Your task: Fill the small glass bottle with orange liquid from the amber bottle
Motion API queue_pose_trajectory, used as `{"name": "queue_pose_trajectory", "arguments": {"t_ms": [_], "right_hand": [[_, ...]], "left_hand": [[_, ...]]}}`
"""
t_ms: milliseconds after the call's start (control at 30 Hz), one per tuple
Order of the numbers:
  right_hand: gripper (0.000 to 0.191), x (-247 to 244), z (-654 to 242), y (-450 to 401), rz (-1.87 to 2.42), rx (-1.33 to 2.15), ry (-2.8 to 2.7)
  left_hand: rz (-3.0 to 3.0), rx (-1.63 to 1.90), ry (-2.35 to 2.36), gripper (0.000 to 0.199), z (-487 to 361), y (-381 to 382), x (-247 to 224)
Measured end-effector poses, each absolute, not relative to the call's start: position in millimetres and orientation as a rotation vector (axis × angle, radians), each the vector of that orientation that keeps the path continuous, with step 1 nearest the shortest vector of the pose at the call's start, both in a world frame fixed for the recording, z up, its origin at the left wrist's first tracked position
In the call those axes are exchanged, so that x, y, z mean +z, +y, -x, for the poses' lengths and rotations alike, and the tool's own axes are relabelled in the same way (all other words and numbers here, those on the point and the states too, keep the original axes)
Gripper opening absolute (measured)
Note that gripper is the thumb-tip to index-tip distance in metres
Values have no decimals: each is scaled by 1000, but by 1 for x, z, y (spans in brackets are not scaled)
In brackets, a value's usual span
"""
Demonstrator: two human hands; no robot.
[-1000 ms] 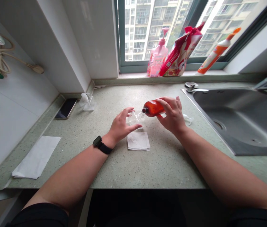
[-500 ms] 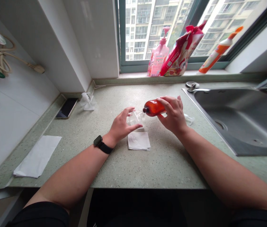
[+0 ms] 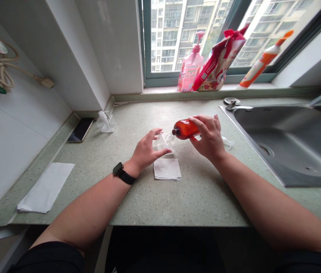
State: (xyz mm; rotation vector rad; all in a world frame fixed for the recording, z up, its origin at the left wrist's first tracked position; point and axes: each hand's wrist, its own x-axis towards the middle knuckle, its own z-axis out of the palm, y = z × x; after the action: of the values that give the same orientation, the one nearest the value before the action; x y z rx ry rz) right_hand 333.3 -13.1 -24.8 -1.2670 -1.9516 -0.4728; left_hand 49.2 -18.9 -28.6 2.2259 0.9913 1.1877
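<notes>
My right hand (image 3: pixel 208 137) is wrapped round an orange-red bottle (image 3: pixel 186 129), which lies tilted on its side with its open mouth pointing left. The mouth is at the edge of a clear plastic container (image 3: pixel 163 142). My left hand (image 3: pixel 147 149) grips that container from the left, thumb in front and fingers behind. Whether liquid is flowing is too small to tell. Just in front of the container, a folded white tissue (image 3: pixel 167 169) lies on the counter. A clear plastic piece (image 3: pixel 228 143) is partly hidden behind my right hand.
A phone (image 3: pixel 81 130) and a crumpled clear plastic item (image 3: pixel 105 122) are at the back left, a white paper (image 3: pixel 46 187) at the left. The sink (image 3: pixel 297 144) is on the right. A pink pump bottle (image 3: pixel 190 70), a red bag (image 3: pixel 219 64) and an orange-white bottle (image 3: pixel 260 66) line the sill.
</notes>
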Motion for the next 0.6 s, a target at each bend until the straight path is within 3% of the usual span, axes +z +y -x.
{"name": "queue_pose_trajectory", "arguments": {"t_ms": [600], "right_hand": [[76,-24,-333,-14,1244,-505,-1942]], "left_hand": [[-2223,1156,996,83,-49,-19,-28]]}}
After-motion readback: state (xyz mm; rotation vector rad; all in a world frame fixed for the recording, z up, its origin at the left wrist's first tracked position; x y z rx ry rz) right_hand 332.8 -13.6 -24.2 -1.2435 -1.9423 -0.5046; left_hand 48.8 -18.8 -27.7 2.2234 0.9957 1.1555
